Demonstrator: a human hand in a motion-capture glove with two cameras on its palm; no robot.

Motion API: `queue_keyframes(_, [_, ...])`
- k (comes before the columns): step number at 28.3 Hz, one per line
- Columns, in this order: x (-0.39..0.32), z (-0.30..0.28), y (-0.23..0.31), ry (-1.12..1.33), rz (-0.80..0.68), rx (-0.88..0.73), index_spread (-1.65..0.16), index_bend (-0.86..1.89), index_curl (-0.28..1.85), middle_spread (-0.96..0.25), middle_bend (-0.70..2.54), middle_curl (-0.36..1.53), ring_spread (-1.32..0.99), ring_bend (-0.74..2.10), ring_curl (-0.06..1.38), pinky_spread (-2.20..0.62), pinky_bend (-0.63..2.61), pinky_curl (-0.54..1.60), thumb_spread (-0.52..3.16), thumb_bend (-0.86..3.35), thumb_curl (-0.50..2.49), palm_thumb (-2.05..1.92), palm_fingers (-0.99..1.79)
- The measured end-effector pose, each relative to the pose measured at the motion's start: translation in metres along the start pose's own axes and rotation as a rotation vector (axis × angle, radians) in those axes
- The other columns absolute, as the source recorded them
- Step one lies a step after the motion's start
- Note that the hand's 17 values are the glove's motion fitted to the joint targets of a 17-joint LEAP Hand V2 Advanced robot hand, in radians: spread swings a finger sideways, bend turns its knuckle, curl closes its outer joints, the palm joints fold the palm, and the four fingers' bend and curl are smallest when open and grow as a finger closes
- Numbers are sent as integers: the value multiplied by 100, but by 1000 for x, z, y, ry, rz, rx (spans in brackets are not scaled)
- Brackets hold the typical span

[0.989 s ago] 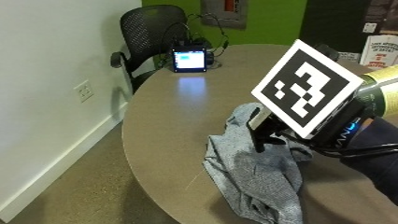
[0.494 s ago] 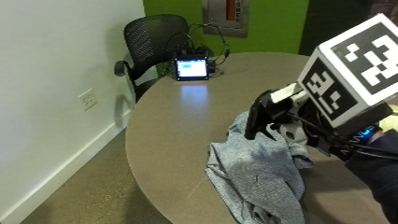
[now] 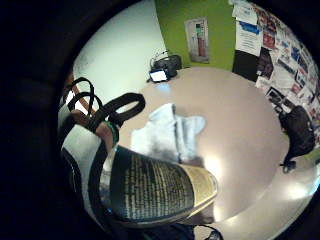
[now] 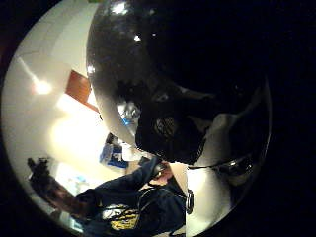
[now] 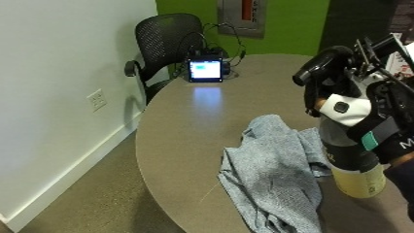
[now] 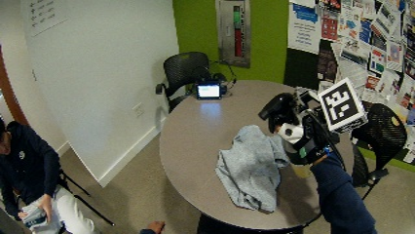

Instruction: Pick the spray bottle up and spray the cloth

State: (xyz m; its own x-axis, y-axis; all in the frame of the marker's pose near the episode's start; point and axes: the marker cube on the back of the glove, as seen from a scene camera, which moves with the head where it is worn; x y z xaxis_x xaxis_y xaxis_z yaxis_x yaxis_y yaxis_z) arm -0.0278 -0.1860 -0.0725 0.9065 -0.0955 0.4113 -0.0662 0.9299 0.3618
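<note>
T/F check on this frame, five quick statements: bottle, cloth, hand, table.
1. The gloved right hand grips the spray bottle. True.
2. The cloth hangs over the chair. False: it lies crumpled on the round table.
3. The bottle's nozzle points toward the cloth side. True.
4. The lit screen sits by the table's far edge. True.
5. The bottle lies on its side. False: it is upright.
</note>
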Motion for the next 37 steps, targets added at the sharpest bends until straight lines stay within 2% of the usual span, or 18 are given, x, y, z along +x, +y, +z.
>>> queue_keyframes(4, [-2, -8, 2, -124, 38, 2, -28, 25, 58, -15, 53, 48, -21, 56, 43, -21, 38, 37, 45, -3, 79, 94, 135])
queue_keyframes(15, [-12, -14, 6, -234, 44, -37, -28, 24, 59, -15, 53, 48, -21, 56, 43, -21, 39, 37, 45, -3, 79, 94, 135])
queue_keyframes(23, [-21, -3, -17, -404, 60, -37, -28, 24, 59, -15, 53, 48, -21, 56, 43, -21, 39, 37, 45, -3, 79, 94, 135])
queue_keyframes(37, [-36, 35, -63, -670, 93, 72, -28, 22, 59, -14, 52, 48, -20, 55, 43, -20, 39, 38, 46, -3, 79, 95, 132])
